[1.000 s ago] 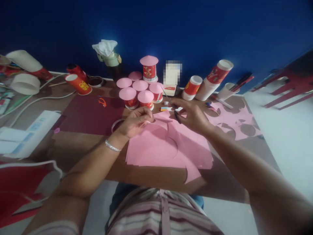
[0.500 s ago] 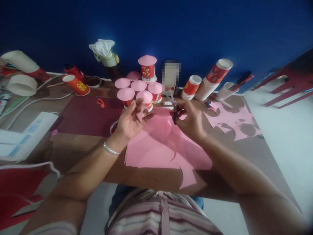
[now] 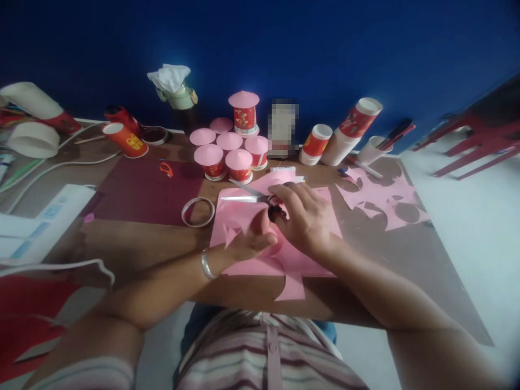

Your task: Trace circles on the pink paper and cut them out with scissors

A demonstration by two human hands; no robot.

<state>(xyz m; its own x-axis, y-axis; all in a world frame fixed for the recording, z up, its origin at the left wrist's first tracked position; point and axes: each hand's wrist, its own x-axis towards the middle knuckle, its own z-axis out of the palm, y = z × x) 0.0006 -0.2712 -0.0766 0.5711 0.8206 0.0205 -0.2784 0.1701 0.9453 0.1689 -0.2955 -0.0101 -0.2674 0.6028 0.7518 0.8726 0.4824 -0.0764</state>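
My right hand (image 3: 306,219) is wrapped round the dark handles of a pair of scissors (image 3: 247,199). Their two blades point left and stand apart, above a stack of pink paper (image 3: 320,260). Low over the same stack, my left hand (image 3: 252,241) has its thumb and fingers closing on a piece of pink paper (image 3: 275,248); its fingertips are blurred and partly behind the right hand. A curved pink offcut (image 3: 293,287) hangs over the stack's front side. Beyond it stand several red paper cups (image 3: 245,118) topped with pink paper cones (image 3: 208,155).
A tape roll (image 3: 197,212) lies left of the stack, near a dark red sheet (image 3: 142,195) with an orange clip-like object (image 3: 166,169). Cut-out pink scraps (image 3: 384,197) lie right. Behind are a leaning cup stack (image 3: 351,132), a pen cup (image 3: 371,151) and an orange cup (image 3: 125,141).
My left hand has come down and right onto the pink paper. The scissors have swung from pointing away to pointing left, and my right hand has moved slightly nearer me.
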